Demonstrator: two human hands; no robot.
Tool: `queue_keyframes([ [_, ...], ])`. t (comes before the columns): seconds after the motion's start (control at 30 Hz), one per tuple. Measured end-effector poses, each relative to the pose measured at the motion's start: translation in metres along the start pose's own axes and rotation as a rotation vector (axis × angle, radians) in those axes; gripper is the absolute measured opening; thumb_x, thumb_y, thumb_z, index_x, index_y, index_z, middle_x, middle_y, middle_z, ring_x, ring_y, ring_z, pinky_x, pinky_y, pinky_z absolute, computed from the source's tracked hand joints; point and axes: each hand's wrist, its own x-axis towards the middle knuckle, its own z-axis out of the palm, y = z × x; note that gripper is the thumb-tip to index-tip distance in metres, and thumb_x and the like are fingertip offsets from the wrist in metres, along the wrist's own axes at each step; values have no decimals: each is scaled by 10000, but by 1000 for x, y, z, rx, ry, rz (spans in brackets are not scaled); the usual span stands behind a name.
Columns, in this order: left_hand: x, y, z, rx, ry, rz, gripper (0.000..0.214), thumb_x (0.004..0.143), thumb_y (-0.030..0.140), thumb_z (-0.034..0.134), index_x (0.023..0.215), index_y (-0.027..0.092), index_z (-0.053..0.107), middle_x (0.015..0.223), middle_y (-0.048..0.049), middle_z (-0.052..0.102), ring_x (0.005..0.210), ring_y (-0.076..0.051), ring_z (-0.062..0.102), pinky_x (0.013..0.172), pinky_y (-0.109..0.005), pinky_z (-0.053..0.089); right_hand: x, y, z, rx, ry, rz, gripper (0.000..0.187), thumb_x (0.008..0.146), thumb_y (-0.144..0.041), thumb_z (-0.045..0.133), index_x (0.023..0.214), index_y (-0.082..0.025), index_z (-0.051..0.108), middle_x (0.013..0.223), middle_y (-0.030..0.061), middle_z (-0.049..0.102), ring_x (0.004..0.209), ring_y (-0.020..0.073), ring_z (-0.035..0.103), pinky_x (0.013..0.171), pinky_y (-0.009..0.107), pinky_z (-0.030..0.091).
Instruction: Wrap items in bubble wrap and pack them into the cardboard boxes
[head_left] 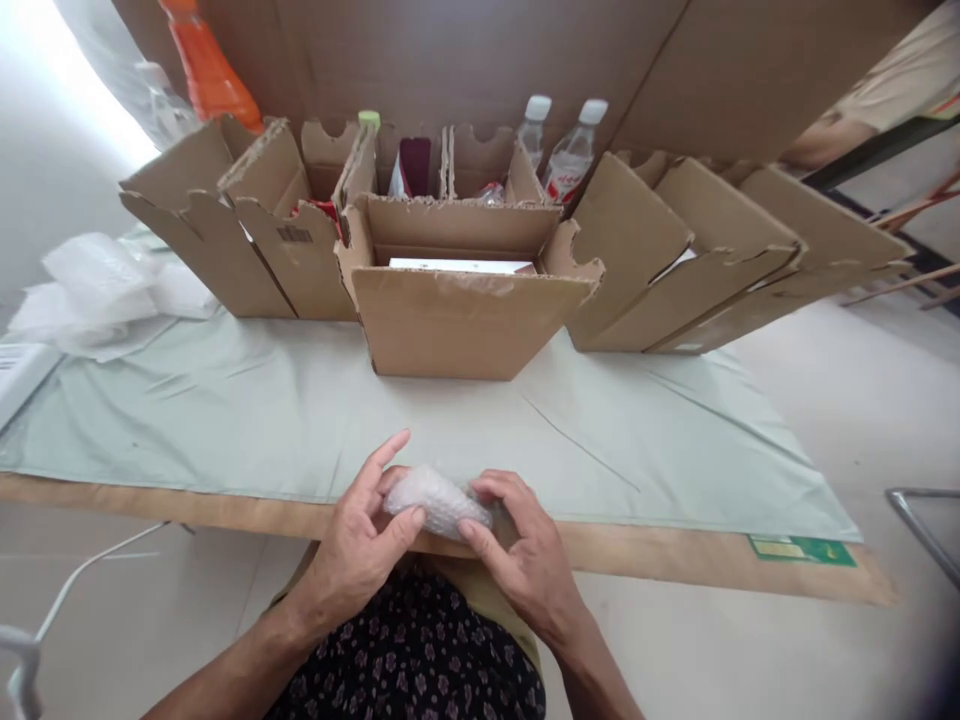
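A small bundle of bubble wrap point(437, 500) is held between my two hands, just above the near edge of the table. What lies inside the wrap cannot be made out. My left hand point(367, 535) grips its left end, thumb on top and index finger raised away from it. Around the right end, the thumb and fingers of my right hand point(525, 550) are closed. Straight ahead, a cardboard box point(480, 325) stands open-topped on the pale green cloth point(300, 400), with a flat white item point(461, 266) showing inside.
More cardboard bins stand behind and beside it, left point(262, 240) and right point(697, 260). Clear bottles with white caps point(574, 155) and an orange bottle point(214, 75) rise at the back. Loose bubble wrap point(105, 290) lies on the left. Another person's arm point(832, 135) shows at upper right.
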Motion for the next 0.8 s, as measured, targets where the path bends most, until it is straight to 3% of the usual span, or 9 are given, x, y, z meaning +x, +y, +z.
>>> queue_keyframes([
  [0.1, 1, 0, 6, -91, 3, -24, 764, 971, 387, 700, 1625, 274, 322, 1136, -61, 704, 942, -164, 665, 899, -299, 562, -5, 6, -3, 291, -42, 163, 593, 902, -508, 731, 1425, -266, 592, 1336, 114, 693, 1172, 274, 681, 990, 408, 564],
  [0.23, 11, 8, 11, -55, -84, 54, 659, 998, 383, 653, 1591, 262, 391, 1082, -66, 720, 918, -175, 694, 854, -292, 570, -5, 7, -9, 547, -132, 217, 428, 904, -586, 707, 1155, -243, 759, 982, 67, 765, 838, 204, 698, 738, 295, 575],
  [0.33, 29, 36, 7, 288, -89, 405, 642, 991, 350, 657, 1581, 289, 412, 1284, -105, 709, 1138, -242, 705, 980, -366, 573, -2, 10, -19, 513, -2, 247, 346, 920, -537, 711, 1054, -227, 784, 832, 40, 732, 704, 163, 640, 637, 252, 529],
  [0.43, 63, 80, -5, 767, 180, 931, 790, 884, 345, 781, 1583, 258, 423, 1563, -147, 533, 1495, -363, 459, 1233, -544, 386, 6, 14, -42, 461, 138, 209, 333, 943, -518, 689, 1072, -227, 787, 833, 44, 743, 713, 169, 656, 639, 252, 541],
  [0.5, 90, 108, -13, 966, 365, 1091, 828, 847, 305, 801, 1578, 226, 421, 1575, -155, 520, 1553, -387, 372, 1276, -593, 291, 15, 10, -64, 385, 193, 143, 326, 943, -513, 692, 1072, -232, 795, 841, 47, 759, 710, 175, 673, 634, 257, 549],
  [0.57, 111, 123, -18, 1082, 433, 1097, 720, 849, 238, 761, 1515, 186, 492, 1501, -161, 589, 1534, -395, 403, 1272, -612, 274, 26, -2, -89, 270, 268, 69, 302, 920, -508, 727, 1058, -250, 805, 859, 40, 774, 712, 178, 687, 628, 262, 551],
  [0.63, 121, 124, -19, 1134, 441, 1050, 478, 871, 152, 686, 1345, 183, 627, 1319, -126, 704, 1451, -378, 517, 1258, -634, 281, 42, -21, -112, 127, 417, 13, 276, 886, -505, 771, 1045, -283, 814, 868, 21, 776, 719, 179, 683, 632, 277, 542],
  [0.73, 118, 108, -17, 1128, 507, 1054, 229, 889, 77, 629, 1057, 208, 716, 1140, -75, 755, 1344, -344, 615, 1246, -662, 284, 68, -49, -134, -62, 660, -76, 296, 835, -517, 821, 1058, -322, 818, 861, 0, 758, 704, 180, 636, 642, 323, 506],
  [0.8, 113, 93, -17, 1102, 570, 1079, 211, 894, 69, 637, 1022, 215, 721, 1169, -78, 742, 1330, -336, 620, 1233, -666, 309, 87, -63, -142, -174, 724, -156, 329, 809, -531, 840, 1066, -327, 819, 875, 4, 752, 703, 185, 615, 647, 352, 478],
])
